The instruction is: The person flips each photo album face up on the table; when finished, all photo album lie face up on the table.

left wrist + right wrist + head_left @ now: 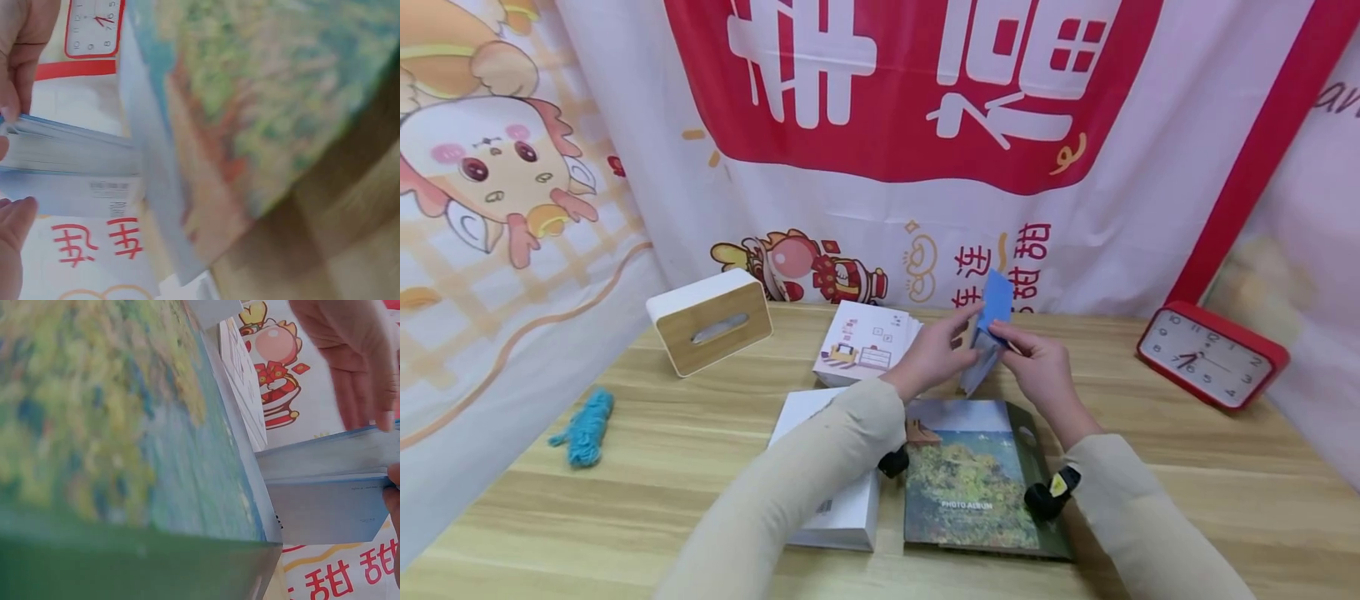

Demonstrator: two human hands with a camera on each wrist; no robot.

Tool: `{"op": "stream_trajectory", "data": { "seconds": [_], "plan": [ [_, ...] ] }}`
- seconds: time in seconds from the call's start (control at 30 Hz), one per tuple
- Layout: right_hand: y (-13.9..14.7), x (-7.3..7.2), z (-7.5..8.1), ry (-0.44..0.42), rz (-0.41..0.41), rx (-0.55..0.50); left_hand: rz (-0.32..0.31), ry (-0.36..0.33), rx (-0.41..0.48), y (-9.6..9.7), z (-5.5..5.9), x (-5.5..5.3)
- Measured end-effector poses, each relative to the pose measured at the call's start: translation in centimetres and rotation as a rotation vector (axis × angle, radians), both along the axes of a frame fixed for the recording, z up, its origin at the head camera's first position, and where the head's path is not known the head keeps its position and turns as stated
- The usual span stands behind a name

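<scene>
A small blue-covered book (996,298) stands upright and partly spread near the back of the table. My left hand (934,354) grips it from the left, its fingertips (26,209) against the cover with the barcode and its thumb by the page edges. On the other side, my right hand (1043,365) pinches the right-hand cover (331,509) between thumb and fingers. Just in front of the book and below my hands lies a photo album (966,475) with a painted landscape cover and a dark green edge.
Left of the album, a thick white book (850,521) is partly hidden under my left sleeve. Behind it is a white printed stack (861,342). A tissue box (715,329) and blue yarn (589,427) lie left; a red clock (1210,354) stands right. Printed curtains (887,167) border the table.
</scene>
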State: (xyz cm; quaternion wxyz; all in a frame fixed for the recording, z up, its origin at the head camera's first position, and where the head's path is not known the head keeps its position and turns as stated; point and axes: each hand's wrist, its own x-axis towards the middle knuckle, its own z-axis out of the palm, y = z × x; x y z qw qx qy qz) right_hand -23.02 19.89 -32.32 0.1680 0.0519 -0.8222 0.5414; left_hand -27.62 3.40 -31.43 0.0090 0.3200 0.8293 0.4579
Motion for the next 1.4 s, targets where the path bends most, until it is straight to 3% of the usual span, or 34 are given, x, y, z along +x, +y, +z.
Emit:
{"op": "stream_trajectory", "data": {
  "seconds": [0.17,0.27,0.43,0.63,0.87,1.03,1.2,1.4],
  "plan": [
    [-0.2,0.0,-0.1,-0.017,-0.043,-0.074,0.002,0.152,-0.118,0.2,1.3,0.1],
    [-0.4,0.0,0.0,-0.051,-0.078,-0.126,0.023,0.187,-0.175,0.2,1.6,0.0],
    [-0.5,0.0,0.1,-0.103,-0.104,-0.169,0.092,0.219,-0.150,0.4,1.1,-0.3],
    [0.0,-0.3,-0.1,-0.139,-0.029,-0.245,0.087,0.304,-0.148,0.5,0.6,-0.6],
    [0.5,-1.0,-1.0,-0.212,0.073,-0.250,0.082,0.266,-0.263,0.4,1.7,-0.8],
    [0.1,-1.6,-2.0,-0.284,0.113,-0.234,0.096,0.285,-0.346,-0.2,2.0,-0.9],
    [-0.3,-1.9,-2.8,-0.344,0.098,-0.200,0.082,0.322,-0.396,-0.8,1.8,-1.4],
    [-0.7,-2.1,-3.3,-0.354,0.075,-0.153,0.041,0.385,-0.438,-1.0,1.9,-1.4]
  ]
}}
